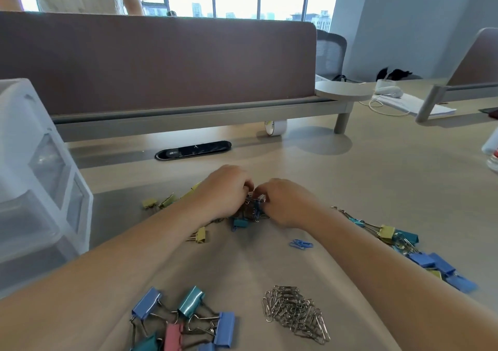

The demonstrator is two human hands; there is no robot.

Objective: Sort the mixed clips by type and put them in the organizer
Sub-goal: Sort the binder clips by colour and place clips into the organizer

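The translucent drawer organizer (40, 175) stands at the far left, its drawers closed and their contents not discernible, well apart from the hands. At centre, the left hand (223, 189) and right hand (285, 202) meet with fingers curled. They pinch a tangled clump of mixed clips (253, 208) that lies directly between them, equally near both.

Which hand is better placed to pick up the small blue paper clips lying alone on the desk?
Probably the right hand: the small blue paper clips lie close beside its wrist. The left hand sits farther off, beyond the tangled clump of mixed metal clips that both hands grip.
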